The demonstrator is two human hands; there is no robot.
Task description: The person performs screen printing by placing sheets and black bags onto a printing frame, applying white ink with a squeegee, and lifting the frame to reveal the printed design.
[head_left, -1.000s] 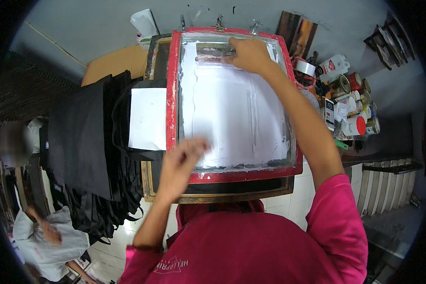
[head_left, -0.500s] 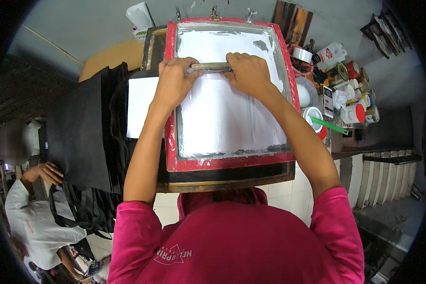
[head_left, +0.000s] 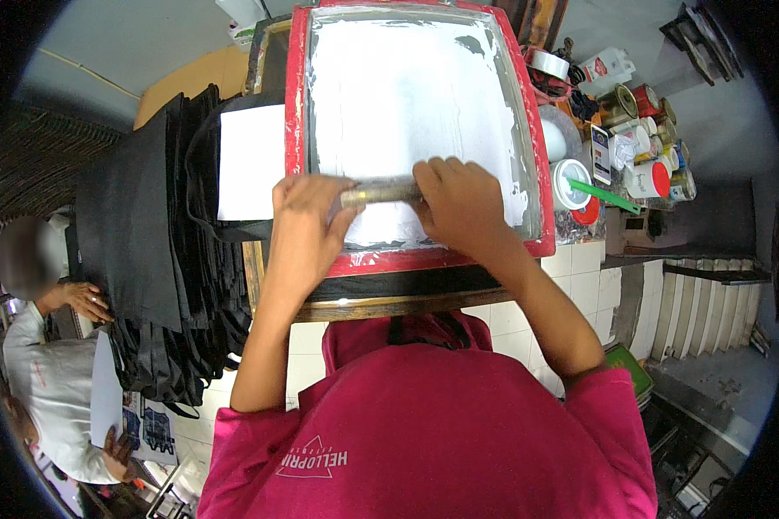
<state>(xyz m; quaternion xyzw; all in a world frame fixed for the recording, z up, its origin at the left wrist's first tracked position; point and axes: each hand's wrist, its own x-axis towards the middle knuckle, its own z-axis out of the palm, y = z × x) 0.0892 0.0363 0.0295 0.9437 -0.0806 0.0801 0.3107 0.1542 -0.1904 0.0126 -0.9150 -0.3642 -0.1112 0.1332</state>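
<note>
A squeegee with a worn wooden handle (head_left: 379,195) spans the gap between my hands over the screen printing frame. My left hand (head_left: 310,212) grips its left end, and my right hand (head_left: 460,203) is wrapped round its right end. The frame (head_left: 297,112) has a red, paint-smeared border, and its mesh (head_left: 407,104) is coated with white ink, patchy grey along the edges. The squeegee's blade is hidden under the handle. Beneath the frame shows a dark board with a wooden edge (head_left: 381,307).
To the left are a white sheet (head_left: 251,164) and a tall stack of black fabric bags (head_left: 130,208). A co-worker's hand (head_left: 86,301) touches that stack. At right stand an open white tub (head_left: 569,183) with a green stick (head_left: 610,197), a phone (head_left: 601,156) and several paint cans (head_left: 619,105).
My hands have drawn the squeegee toward me, down the mesh. The view has shifted, so the frame sits higher. The co-worker now holds a white sheet in the lower hand.
</note>
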